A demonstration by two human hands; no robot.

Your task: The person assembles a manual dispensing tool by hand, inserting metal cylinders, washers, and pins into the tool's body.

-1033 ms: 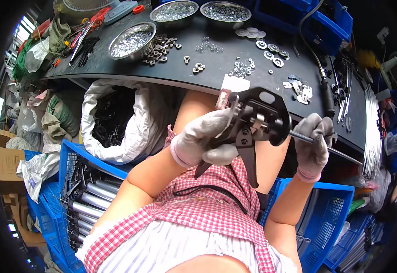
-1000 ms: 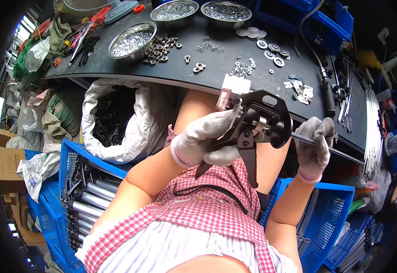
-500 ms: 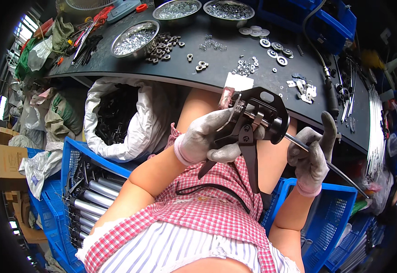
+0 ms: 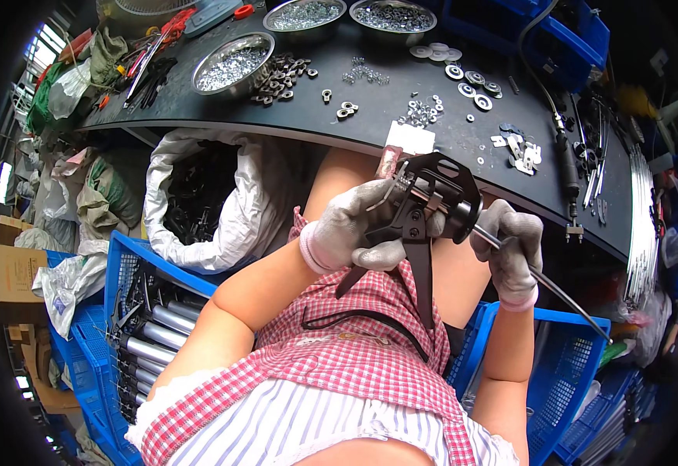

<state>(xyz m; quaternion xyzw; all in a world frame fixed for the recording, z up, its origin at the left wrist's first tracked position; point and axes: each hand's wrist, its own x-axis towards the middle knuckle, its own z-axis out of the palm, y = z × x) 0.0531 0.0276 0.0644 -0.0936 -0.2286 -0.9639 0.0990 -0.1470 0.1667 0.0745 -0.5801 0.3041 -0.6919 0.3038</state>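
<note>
Head view, black caulking gun frame gripped in left hand, rod in right hand

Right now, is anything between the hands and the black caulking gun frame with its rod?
Nothing visible. The left hand already grips the black frame, and the right hand is closed around the metal rod sticking out of it.
</note>
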